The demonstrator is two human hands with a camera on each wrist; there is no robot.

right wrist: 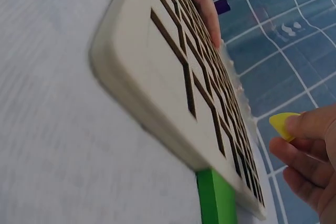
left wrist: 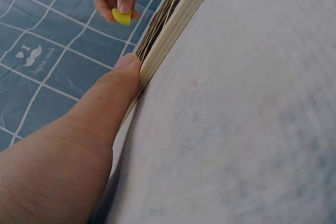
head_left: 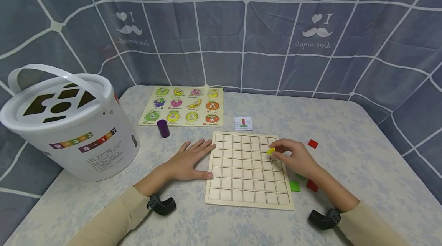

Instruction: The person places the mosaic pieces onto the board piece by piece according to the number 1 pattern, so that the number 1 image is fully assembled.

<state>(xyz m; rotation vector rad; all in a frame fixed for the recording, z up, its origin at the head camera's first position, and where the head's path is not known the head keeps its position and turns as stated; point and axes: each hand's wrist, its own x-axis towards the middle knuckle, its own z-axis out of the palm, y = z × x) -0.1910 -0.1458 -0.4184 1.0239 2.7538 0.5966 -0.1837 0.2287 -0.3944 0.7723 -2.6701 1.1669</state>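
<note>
A pale wooden board (head_left: pixel 249 169) with a grid of square cells lies flat in front of me. My left hand (head_left: pixel 186 163) is spread on the table at its left side, and the thumb (left wrist: pixel 118 85) touches the board's edge in the left wrist view. Over the right part of the grid, my right hand (head_left: pixel 295 156) pinches a small yellow piece (head_left: pixel 271 151) between thumb and fingers. That piece shows a curved outline in the left wrist view. Beside the board's right edge lie a green tile (head_left: pixel 295 186) and a red tile (head_left: pixel 312 185). Another red tile (head_left: pixel 312 144) sits farther back.
Behind the board is a small pattern card (head_left: pixel 243 123). A fruit picture board (head_left: pixel 181 107) and a purple cylinder (head_left: pixel 163 128) stand back left. The white lidded bucket (head_left: pixel 86 134) takes up the left side, and a tiled-pattern curtain (head_left: pixel 221 27) hangs behind.
</note>
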